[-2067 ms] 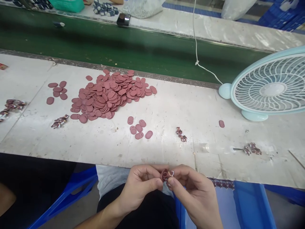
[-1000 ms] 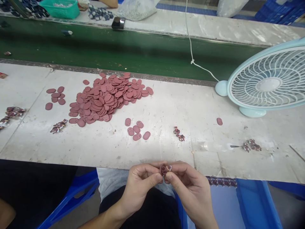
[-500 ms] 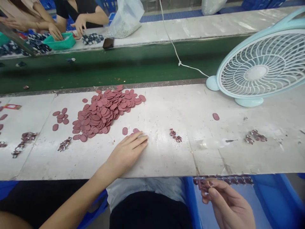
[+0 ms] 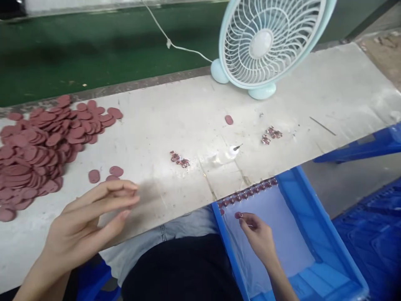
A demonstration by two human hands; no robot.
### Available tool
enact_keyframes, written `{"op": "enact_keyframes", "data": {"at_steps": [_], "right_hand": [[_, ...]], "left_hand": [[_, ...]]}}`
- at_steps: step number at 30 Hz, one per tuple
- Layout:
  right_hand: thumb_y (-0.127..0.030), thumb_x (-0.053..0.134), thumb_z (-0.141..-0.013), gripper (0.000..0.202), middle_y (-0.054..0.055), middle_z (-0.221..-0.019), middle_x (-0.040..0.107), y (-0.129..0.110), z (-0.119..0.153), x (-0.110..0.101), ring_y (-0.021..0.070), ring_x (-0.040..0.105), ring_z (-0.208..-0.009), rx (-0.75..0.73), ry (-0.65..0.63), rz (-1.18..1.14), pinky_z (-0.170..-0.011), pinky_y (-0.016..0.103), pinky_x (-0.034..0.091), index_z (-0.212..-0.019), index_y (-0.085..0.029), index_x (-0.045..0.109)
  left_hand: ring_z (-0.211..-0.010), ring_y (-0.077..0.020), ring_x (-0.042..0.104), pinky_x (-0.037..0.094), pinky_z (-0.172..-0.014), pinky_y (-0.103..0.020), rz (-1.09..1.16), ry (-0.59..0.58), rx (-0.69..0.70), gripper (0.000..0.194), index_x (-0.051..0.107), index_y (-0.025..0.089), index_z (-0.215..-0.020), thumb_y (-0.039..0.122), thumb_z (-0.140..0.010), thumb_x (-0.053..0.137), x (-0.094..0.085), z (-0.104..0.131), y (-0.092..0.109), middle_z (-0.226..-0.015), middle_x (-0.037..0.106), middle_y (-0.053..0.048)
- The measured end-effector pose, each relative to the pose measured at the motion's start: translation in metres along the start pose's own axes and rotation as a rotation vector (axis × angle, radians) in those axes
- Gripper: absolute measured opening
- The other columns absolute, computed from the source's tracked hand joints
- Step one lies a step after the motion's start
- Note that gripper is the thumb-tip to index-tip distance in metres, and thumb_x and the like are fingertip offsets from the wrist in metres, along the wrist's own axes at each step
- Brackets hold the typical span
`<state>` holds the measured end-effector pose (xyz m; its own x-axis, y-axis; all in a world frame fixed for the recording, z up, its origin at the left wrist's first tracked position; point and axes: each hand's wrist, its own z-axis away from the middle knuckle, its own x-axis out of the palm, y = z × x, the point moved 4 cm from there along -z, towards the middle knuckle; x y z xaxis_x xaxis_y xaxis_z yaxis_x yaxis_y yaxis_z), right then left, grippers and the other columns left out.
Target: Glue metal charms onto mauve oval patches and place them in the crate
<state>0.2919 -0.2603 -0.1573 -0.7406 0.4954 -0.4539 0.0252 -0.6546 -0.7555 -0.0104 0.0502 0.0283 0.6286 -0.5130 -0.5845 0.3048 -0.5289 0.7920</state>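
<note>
My left hand (image 4: 84, 223) hovers over the near edge of the white table (image 4: 150, 113), fingers stretched and thumb apart, with nothing visible between them. Just beyond its fingers lie a few loose dark-pink oval pieces (image 4: 94, 176). A large heap of the same ovals (image 4: 40, 150) spreads to the left. Over the blue bin (image 4: 316, 205), my right hand (image 4: 258, 236) pinches a small reddish-brown piece (image 4: 238, 215) between thumb and fingertips. Similar pieces (image 4: 247, 193) stand in a row along the bin's far edge, on a pale lining sheet (image 4: 282, 234).
A light-blue fan (image 4: 261, 44) stands at the table's back, its white cord (image 4: 188, 50) trailing left. A clear bottle with a thin tip (image 4: 225, 155) lies between two small clusters of brown shiny bits (image 4: 179, 159). A thin stick (image 4: 322, 126) lies farther right.
The view has swung right and down. My right hand has moved from the bin's far edge to above its lining, still pinching a piece. My left hand has lifted off the table, fingers now spread from the thumb.
</note>
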Motion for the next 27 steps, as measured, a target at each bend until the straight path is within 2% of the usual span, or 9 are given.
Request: {"op": "enact_keyframes", "data": {"at_steps": [4,7,10,13,15,27], "right_hand": [[-0.036,0.063,-0.087,0.023,0.01,-0.098,0.078,0.022,-0.005,0.022,0.0247,0.074,-0.087,-0.041,0.011,0.093,-0.08,0.037,0.06,-0.098,-0.019,0.074],[-0.034,0.058,-0.089,0.025,0.01,-0.099,0.077,0.03,-0.012,0.037,0.0239,0.073,-0.087,-0.098,0.015,0.14,-0.081,0.036,0.06,-0.1,-0.018,0.074],[-0.034,0.057,-0.092,0.026,0.01,-0.101,0.075,0.034,-0.018,0.045,0.0234,0.072,-0.087,-0.151,0.014,0.18,-0.081,0.036,0.06,-0.102,-0.018,0.074],[-0.034,0.056,-0.093,0.026,0.01,-0.102,0.074,0.036,-0.02,0.048,0.0226,0.072,-0.086,-0.186,0.014,0.211,-0.081,0.037,0.06,-0.104,-0.017,0.073],[-0.033,0.056,-0.094,0.025,0.01,-0.102,0.073,0.037,-0.021,0.05,0.022,0.072,-0.086,-0.2,0.01,0.228,-0.082,0.038,0.059,-0.104,-0.016,0.072],[-0.035,0.052,-0.094,0.029,0.01,-0.099,0.073,0.031,-0.017,0.054,0.0222,0.072,-0.084,-0.205,0.002,0.275,-0.08,0.035,0.06,-0.104,-0.017,0.073]], "left_hand": [[-0.098,-0.0272,0.064,0.061,-0.059,-0.031,0.474,0.094,-0.26,0.029,0.081,0.032,-0.099,0.011,-0.085,0.066,0.018,0.016,0.01,-0.106,0.074,-0.007],[-0.105,-0.0294,0.062,0.062,-0.059,-0.029,0.639,0.177,-0.432,0.018,0.081,0.03,-0.093,0.02,-0.084,0.071,0.03,0.023,0.009,-0.098,0.078,-0.009],[-0.102,-0.0283,0.065,0.063,-0.061,-0.028,0.704,0.175,-0.457,0.018,0.082,0.029,-0.094,0.021,-0.08,0.075,0.034,0.025,0.006,-0.102,0.08,-0.009],[-0.081,-0.0205,0.069,0.064,-0.062,-0.03,0.752,0.152,-0.453,0.02,0.081,0.031,-0.097,0.02,-0.083,0.073,0.034,0.029,0.0,-0.111,0.079,-0.007],[-0.074,-0.0179,0.07,0.065,-0.063,-0.031,0.768,0.146,-0.46,0.021,0.081,0.03,-0.099,0.019,-0.084,0.072,0.033,0.032,-0.004,-0.113,0.078,-0.006],[-0.074,-0.0204,0.075,0.065,-0.063,-0.03,0.812,0.227,-0.595,0.02,0.081,0.029,-0.098,0.017,-0.084,0.073,0.034,0.037,-0.006,-0.113,0.078,-0.007]]}}
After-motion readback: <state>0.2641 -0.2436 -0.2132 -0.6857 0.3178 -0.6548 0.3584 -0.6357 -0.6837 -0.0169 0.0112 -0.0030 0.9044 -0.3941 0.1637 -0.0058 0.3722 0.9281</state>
